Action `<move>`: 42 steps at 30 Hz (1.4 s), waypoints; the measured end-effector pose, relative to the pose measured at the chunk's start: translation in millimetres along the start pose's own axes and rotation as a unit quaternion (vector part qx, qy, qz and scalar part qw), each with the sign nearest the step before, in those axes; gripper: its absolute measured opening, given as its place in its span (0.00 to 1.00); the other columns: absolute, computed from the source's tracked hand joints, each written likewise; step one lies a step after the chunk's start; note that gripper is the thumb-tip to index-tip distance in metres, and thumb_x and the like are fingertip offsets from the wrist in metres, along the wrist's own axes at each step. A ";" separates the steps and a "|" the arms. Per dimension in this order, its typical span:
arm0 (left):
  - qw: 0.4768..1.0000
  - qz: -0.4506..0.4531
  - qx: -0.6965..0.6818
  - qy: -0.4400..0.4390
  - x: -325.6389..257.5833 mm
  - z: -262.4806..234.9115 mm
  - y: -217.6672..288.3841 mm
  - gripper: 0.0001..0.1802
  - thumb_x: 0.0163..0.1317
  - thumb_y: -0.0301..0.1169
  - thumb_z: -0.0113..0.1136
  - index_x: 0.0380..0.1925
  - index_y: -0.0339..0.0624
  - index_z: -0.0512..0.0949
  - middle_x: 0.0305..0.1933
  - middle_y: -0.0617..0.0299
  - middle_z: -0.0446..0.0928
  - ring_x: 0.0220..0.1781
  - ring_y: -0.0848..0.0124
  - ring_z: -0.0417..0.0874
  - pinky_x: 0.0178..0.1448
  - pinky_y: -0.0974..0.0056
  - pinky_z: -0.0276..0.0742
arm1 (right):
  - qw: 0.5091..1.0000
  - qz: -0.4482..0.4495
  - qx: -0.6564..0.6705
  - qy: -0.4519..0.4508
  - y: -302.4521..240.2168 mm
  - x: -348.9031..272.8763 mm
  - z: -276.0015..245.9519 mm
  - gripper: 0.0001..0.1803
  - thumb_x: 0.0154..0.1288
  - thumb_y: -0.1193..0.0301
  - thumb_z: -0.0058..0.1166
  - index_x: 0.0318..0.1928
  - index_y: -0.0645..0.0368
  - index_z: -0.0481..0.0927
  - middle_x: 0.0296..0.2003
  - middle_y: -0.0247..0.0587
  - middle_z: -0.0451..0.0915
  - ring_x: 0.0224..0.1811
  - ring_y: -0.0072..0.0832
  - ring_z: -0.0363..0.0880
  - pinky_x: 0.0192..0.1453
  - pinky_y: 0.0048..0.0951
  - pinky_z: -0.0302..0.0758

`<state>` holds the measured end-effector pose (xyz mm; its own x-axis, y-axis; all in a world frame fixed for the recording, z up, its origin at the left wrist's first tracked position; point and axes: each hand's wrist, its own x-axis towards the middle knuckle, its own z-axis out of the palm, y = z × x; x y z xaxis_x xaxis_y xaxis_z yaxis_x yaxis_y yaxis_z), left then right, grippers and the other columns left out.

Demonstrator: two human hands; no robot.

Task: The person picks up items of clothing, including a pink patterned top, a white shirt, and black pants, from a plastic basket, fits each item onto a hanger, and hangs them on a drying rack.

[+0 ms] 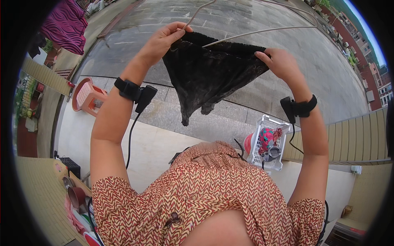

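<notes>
A black garment with a ruffled, lacy waistband hangs spread between my two hands at the top middle, its lower part drooping to narrow points. My left hand pinches its upper left corner, thumb on top, beside a thin pale metal wire. That wire runs into the waistband's opening and bends away to the upper right, like a hanger or bent rod. My right hand grips the upper right corner between thumb and fingers. How the wire sits inside the cloth is hidden.
A white plastic basket with colourful clothes stands to the right, beside a red bucket. At left is a pink plastic stool. A purple-and-black striped cloth hangs at the far left, above tiled paving.
</notes>
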<state>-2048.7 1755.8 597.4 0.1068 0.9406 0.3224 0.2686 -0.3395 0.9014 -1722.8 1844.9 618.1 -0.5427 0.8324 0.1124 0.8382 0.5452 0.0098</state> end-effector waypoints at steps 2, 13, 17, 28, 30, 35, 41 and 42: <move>1.000 -0.001 -0.003 -0.006 0.6 11.2 10.0 0.12 0.66 0.36 0.48 0.39 0.42 0.77 0.38 0.72 0.74 0.44 0.81 0.69 0.53 0.75 0.61 | 0.998 0.055 0.017 0.009 10.3 -0.7 6.4 0.26 0.56 0.46 0.50 0.37 0.58 0.78 0.30 0.48 0.79 0.36 0.45 0.78 0.40 0.42 0.74; 0.995 -0.013 0.045 -0.085 16.0 45.2 34.1 0.17 0.65 0.42 0.48 0.23 0.43 0.69 0.30 0.72 0.64 0.36 0.79 0.62 0.45 0.75 0.56 | 0.831 0.201 0.519 -0.025 48.7 -2.0 43.5 0.12 0.59 0.65 0.52 0.35 0.61 0.78 0.29 0.34 0.77 0.32 0.26 0.74 0.38 0.35 0.73; 0.985 0.020 0.106 -0.135 1.6 49.7 24.9 0.17 0.66 0.38 0.46 0.19 0.42 0.66 0.34 0.67 0.60 0.40 0.75 0.60 0.46 0.74 0.56 | 0.676 0.199 0.708 0.044 65.5 -13.9 22.3 0.10 0.60 0.66 0.51 0.37 0.60 0.78 0.33 0.34 0.76 0.38 0.24 0.72 0.36 0.36 0.74; 0.967 0.036 0.237 -0.090 -24.1 46.1 1.2 0.14 0.61 0.34 0.50 0.19 0.38 0.70 0.34 0.60 0.63 0.39 0.67 0.67 0.44 0.68 0.64 | 0.700 0.211 0.663 0.161 129.8 -46.2 -6.3 0.06 0.55 0.72 0.53 0.29 0.62 0.79 0.24 0.33 0.77 0.23 0.22 0.75 0.26 0.26 0.77; 0.961 0.047 0.251 -0.105 -27.5 45.0 0.1 0.14 0.61 0.34 0.50 0.20 0.37 0.70 0.33 0.58 0.63 0.37 0.64 0.68 0.42 0.66 0.65 | 0.725 0.211 0.633 0.168 134.3 -53.4 -4.1 0.06 0.55 0.72 0.53 0.28 0.63 0.79 0.23 0.33 0.77 0.21 0.22 0.75 0.24 0.25 0.77; 0.950 0.021 0.283 -0.132 -31.6 56.3 3.6 0.14 0.62 0.34 0.50 0.23 0.36 0.68 0.30 0.55 0.66 0.32 0.54 0.70 0.36 0.59 0.67 | 0.795 0.173 0.565 0.134 138.6 -61.4 -1.8 0.09 0.56 0.70 0.53 0.28 0.64 0.80 0.22 0.35 0.77 0.22 0.21 0.75 0.25 0.23 0.76; 0.896 0.030 0.429 -0.109 -28.7 58.9 -11.9 0.12 0.62 0.35 0.50 0.26 0.38 0.69 0.33 0.51 0.68 0.35 0.49 0.72 0.37 0.53 0.69 | 0.855 0.174 0.478 0.102 124.1 -70.6 2.1 0.11 0.51 0.69 0.54 0.27 0.65 0.81 0.20 0.35 0.78 0.18 0.20 0.74 0.24 0.21 0.74; 0.887 0.035 0.449 -0.107 -27.8 59.0 -14.7 0.12 0.62 0.35 0.50 0.26 0.38 0.69 0.33 0.51 0.68 0.35 0.49 0.73 0.37 0.52 0.69 | 0.855 0.174 0.477 0.103 127.2 -71.0 8.8 0.11 0.51 0.69 0.54 0.27 0.65 0.81 0.20 0.35 0.78 0.18 0.20 0.74 0.24 0.21 0.74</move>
<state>-1999.1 1734.1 558.1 0.3074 0.9259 0.2197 0.8971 -0.3589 0.2575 -1578.1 1856.0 602.6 -0.1654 0.9792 0.1175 0.4683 0.1829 -0.8644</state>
